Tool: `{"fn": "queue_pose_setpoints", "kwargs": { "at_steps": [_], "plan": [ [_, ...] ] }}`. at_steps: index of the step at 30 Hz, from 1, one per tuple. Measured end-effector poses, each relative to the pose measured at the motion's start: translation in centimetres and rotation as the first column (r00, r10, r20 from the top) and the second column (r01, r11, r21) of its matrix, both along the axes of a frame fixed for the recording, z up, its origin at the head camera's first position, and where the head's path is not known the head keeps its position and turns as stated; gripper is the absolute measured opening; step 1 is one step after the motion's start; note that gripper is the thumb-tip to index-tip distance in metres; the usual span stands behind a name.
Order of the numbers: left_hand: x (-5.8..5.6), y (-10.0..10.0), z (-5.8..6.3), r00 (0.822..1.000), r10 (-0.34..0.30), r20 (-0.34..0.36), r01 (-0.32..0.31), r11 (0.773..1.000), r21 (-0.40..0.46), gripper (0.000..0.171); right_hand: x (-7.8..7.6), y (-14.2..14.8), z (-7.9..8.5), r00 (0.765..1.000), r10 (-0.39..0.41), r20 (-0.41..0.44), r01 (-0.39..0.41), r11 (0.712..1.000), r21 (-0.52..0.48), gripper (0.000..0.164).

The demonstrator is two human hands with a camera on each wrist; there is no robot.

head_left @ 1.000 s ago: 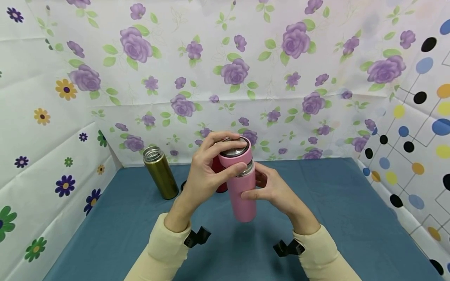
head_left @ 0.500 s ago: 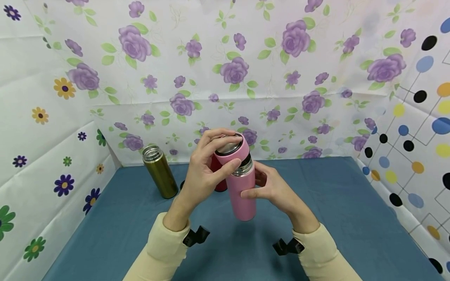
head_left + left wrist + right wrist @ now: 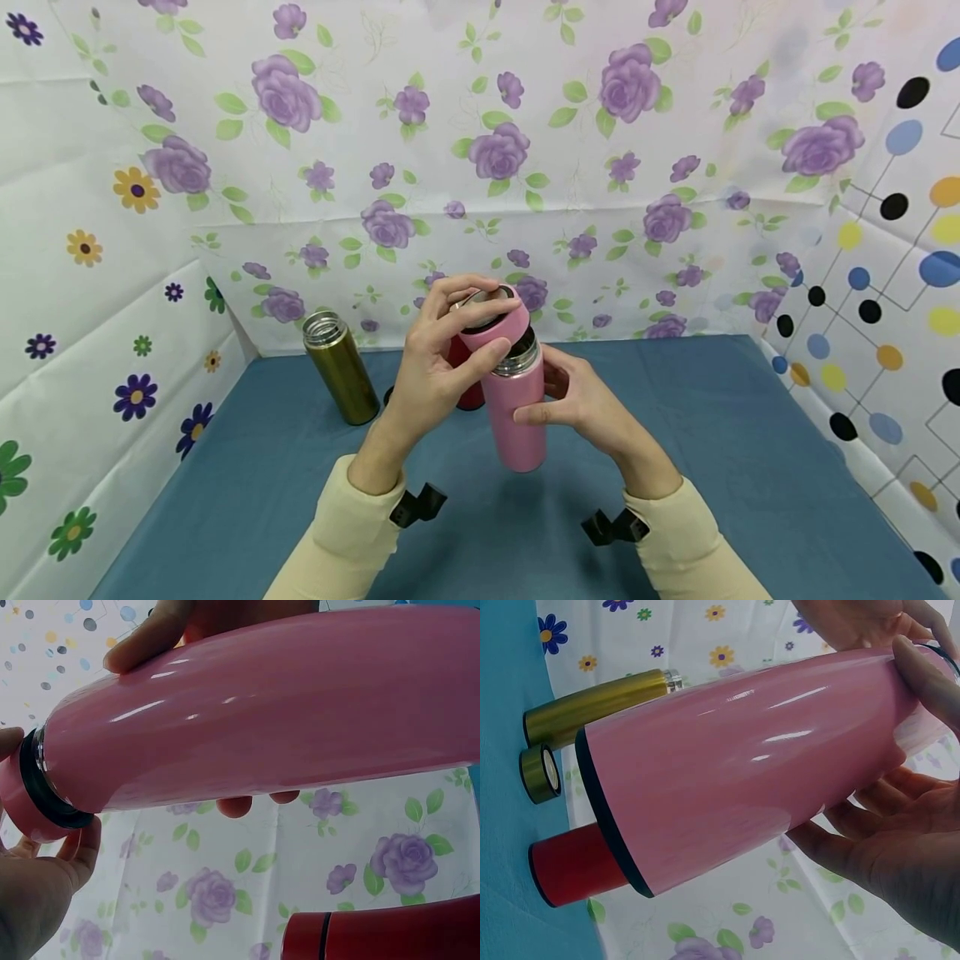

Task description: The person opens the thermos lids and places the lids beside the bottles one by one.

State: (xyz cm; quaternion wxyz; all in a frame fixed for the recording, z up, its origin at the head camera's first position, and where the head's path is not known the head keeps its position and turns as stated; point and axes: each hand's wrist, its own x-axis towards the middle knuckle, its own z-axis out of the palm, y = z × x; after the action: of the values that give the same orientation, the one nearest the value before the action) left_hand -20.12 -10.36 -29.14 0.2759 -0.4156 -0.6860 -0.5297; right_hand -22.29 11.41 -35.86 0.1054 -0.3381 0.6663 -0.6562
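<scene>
Over the table, a pink thermos bottle (image 3: 517, 425) leans slightly, with its steel neck (image 3: 519, 360) showing. My right hand (image 3: 581, 400) grips its body from the right, thumb in front and fingers behind. The pink lid (image 3: 504, 327), with a steel top, is tilted off the mouth, lifted on its right side and low on the left. My left hand (image 3: 442, 350) holds that lid, fingers over the top and thumb at its lower edge. In the left wrist view the lid's dark lower rim (image 3: 46, 784) overlaps the bottle neck.
An uncapped olive-gold thermos (image 3: 341, 367) stands at the back left of the blue table (image 3: 720, 467). Its green lid (image 3: 540, 774) sits close by. A red thermos (image 3: 470, 395) stands behind the pink one, partly hidden. Flowered cloth walls (image 3: 450, 167) enclose the table.
The lid, held in my left hand, has tipped up and leftward from nearly level on the bottle, exposing more of the steel neck. My right hand and the bottle have barely moved.
</scene>
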Motion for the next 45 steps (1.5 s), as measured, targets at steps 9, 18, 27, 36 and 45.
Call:
{"fn": "queue_pose_setpoints", "kwargs": {
  "at_steps": [9,18,27,36,45],
  "plan": [
    [0.1,0.0,0.0,1.0,0.02,0.01,-0.02,1.0,0.004,0.048,0.0,0.0,0.1,1.0,-0.003,0.01,0.002,1.0,0.003,0.072],
    [0.1,-0.2,0.1,0.999,-0.018,0.043,0.015,0.997,0.074,0.049,0.0,0.5,0.3,0.999,-0.037,0.029,0.037,0.999,0.012,0.072],
    [-0.2,-0.3,0.0,0.997,-0.043,0.058,0.034,0.988,0.149,0.052,-0.2,0.9,0.6,0.998,-0.053,0.032,0.053,0.999,0.003,0.071],
    [-0.8,-0.5,-0.5,0.996,-0.035,0.081,0.016,0.974,0.225,0.063,-0.5,2.1,1.1,0.993,-0.117,0.02,0.117,0.993,0.004,0.068],
    [-1.6,0.0,-1.4,0.992,-0.074,0.099,0.047,0.968,0.247,0.071,-1.1,3.9,1.5,0.987,-0.162,-0.013,0.162,0.987,0.015,0.065]
  ]
}}
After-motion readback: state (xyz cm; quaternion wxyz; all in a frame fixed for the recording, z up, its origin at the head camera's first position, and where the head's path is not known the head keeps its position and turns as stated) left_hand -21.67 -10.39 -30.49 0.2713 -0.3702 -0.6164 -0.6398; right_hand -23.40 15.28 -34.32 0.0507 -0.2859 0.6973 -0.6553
